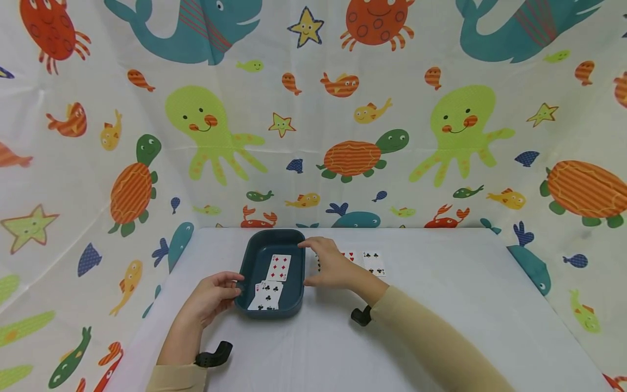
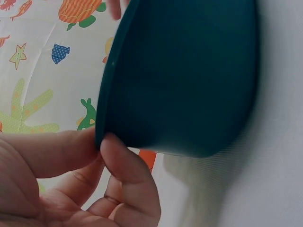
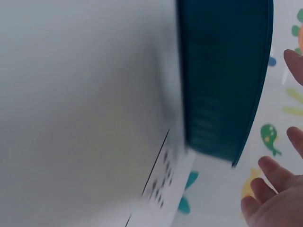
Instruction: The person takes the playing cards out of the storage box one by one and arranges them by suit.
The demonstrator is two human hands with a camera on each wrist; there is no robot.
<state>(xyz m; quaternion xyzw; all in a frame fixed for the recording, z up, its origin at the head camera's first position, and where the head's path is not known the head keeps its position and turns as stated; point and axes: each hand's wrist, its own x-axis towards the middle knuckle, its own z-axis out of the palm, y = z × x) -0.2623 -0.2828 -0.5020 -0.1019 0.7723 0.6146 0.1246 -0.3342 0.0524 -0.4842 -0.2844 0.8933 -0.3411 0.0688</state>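
A dark teal plastic tray (image 1: 258, 258) stands on the white table with playing cards inside. One is a diamonds card (image 1: 280, 267); nearer the front, a clubs card (image 1: 269, 296) overlaps another card. My left hand (image 1: 210, 296) pinches the tray's left rim between thumb and fingers, plain to see in the left wrist view. Beside the right rim is my right hand (image 1: 333, 267), its fingers spread and slightly bent; the right wrist view shows these fingers (image 3: 274, 172) apart from the tray wall.
To the right of the tray, a row of cards lies on the table, partly hidden behind my right hand; a clubs card (image 1: 374, 263) and a hearts card (image 1: 349, 256) show. A cloth printed with sea animals (image 1: 303, 201) hangs behind the table (image 1: 441, 305).
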